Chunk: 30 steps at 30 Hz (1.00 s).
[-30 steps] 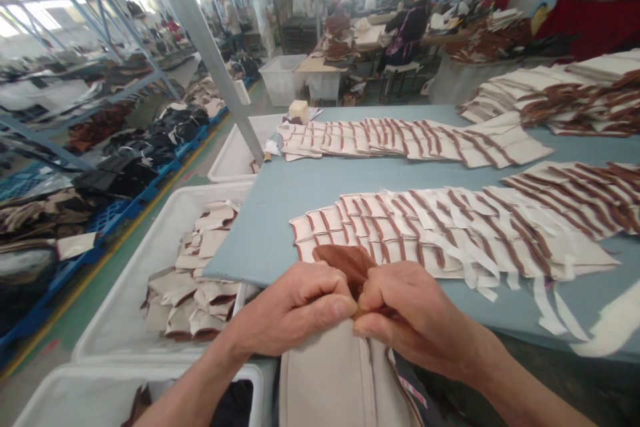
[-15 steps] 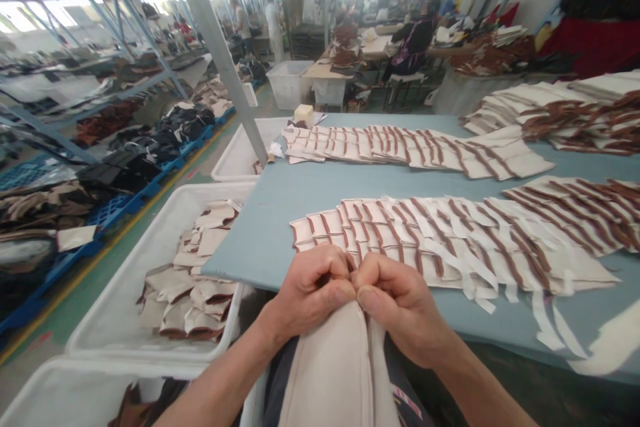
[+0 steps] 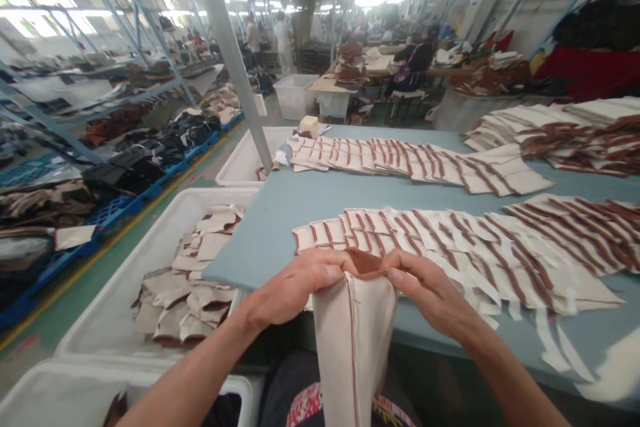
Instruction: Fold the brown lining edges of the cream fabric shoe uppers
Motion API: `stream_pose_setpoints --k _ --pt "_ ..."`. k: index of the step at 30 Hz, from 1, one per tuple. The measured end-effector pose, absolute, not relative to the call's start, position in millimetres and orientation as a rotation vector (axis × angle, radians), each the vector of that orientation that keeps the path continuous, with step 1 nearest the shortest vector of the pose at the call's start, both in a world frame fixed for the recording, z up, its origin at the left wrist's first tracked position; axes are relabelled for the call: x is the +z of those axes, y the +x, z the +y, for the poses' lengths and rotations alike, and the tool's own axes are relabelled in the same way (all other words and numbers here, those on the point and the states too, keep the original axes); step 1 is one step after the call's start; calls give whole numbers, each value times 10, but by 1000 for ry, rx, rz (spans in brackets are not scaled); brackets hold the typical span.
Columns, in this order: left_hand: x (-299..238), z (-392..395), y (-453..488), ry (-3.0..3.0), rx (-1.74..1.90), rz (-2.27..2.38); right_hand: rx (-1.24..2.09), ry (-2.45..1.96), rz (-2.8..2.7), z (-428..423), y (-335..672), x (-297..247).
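Both my hands hold one cream fabric piece (image 3: 353, 340) with brown trim by its upper end, just over the near edge of the blue table (image 3: 280, 227). My left hand (image 3: 295, 287) is closed on its left corner, and my right hand (image 3: 430, 290) pinches the right corner. The piece hangs down between my forearms, a brown seam line running down its middle. Right behind my hands lies a long overlapping row of like pieces (image 3: 450, 247) with brown strips.
A white bin (image 3: 165, 240) at the left holds several cream and brown pieces; another bin (image 3: 60, 400) sits nearer. More rows and stacks of pieces (image 3: 425, 160) cover the far table. Blue racks with dark goods line the left aisle. People work at distant tables.
My hands have lifted slightly and drawn apart, spreading the top of the fabric piece; it now hangs lower and narrower between my arms, with its brown seam showing.
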State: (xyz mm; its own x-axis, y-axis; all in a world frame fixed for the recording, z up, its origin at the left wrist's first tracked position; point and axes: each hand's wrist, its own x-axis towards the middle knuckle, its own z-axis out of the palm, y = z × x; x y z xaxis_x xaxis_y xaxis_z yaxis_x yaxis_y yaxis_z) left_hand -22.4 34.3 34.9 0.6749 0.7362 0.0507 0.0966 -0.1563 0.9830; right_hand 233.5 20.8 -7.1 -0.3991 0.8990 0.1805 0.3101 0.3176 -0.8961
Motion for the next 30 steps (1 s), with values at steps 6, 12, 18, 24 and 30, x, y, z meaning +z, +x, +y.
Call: stream_pose_setpoints --k 6,12,18,24,30 --pt "553 265 -132 1592 610 611 1097 -1013 -1887 252 2169 -204" --pt "550 236 -128 1576 601 660 1093 -992 -1889 278 2106 -187" --pt "518 240 -140 1525 598 658 1086 -997 -1885 305 2102 -219" --pt "508 252 -119 1508 578 681 1092 -984 -1893 330 2121 -241" --pt "512 276 -89 1512 574 730 1099 -974 -1882 359 2121 -257"
